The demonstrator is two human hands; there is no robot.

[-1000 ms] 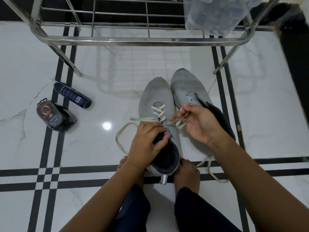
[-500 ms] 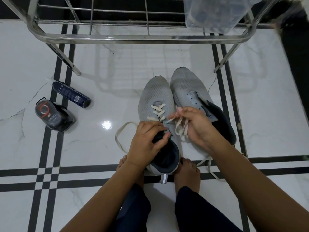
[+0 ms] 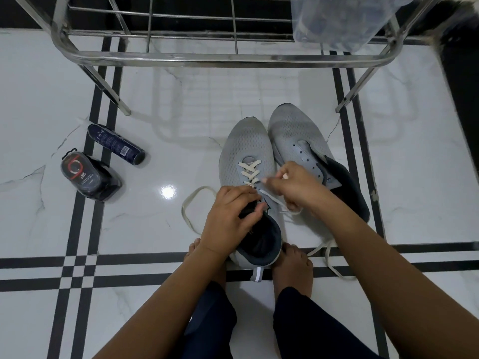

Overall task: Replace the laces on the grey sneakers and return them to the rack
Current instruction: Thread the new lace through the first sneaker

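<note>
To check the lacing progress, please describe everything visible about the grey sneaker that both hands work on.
The grey sneaker looks like perforated mesh, with dark lining and a heel loop. It stands on the floor, toe toward the rack, beside its unlaced mate. A cream lace crosses only its front eyelets. The left hand grips its opening; the right hand pinches the lace.

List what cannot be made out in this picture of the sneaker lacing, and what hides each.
Head view:
1. Upper eyelets of the laced sneaker: covered by the left hand and right hand.
2. The cream lace's path inside the right hand: hidden by its fingers.
3. Contents of the plastic bag at the rack: clouded plastic, cut off by the top edge.
4. Print on the spray can: too small.
</note>
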